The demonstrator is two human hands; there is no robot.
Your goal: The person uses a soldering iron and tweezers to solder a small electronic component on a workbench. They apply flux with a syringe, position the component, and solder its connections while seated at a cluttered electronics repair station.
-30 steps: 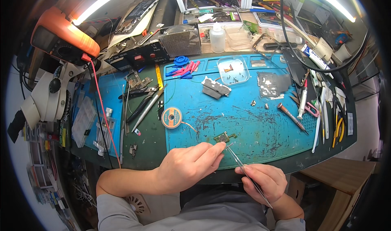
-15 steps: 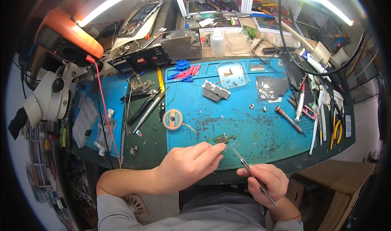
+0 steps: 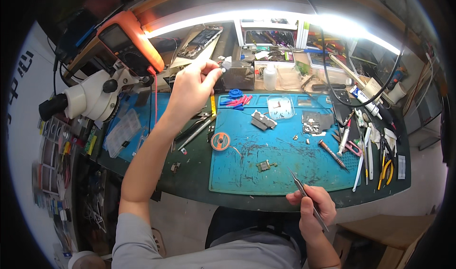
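Observation:
My left hand (image 3: 190,91) is stretched far out over the back left of the bench, thumb and forefinger pinched on a small white object (image 3: 222,71) next to a dark box-shaped device (image 3: 239,75). My right hand (image 3: 312,211) rests at the near edge of the bench and grips thin metal tweezers (image 3: 299,189), tips pointing up-left over the blue work mat (image 3: 280,150). A small circuit board (image 3: 265,165) lies alone on the mat, a little left of the tweezer tips and touched by neither hand.
A solder spool (image 3: 220,141) sits at the mat's left edge. A white microscope (image 3: 90,100) and an orange multimeter (image 3: 130,43) stand at the left. Screwdrivers, pliers and tweezers (image 3: 370,150) crowd the right side. A clear dish (image 3: 280,106) and metal parts (image 3: 262,120) lie farther back.
My left hand has left the small circuit board and reached up to the back of the bench. My right hand with the tweezers has drawn back slightly from the board.

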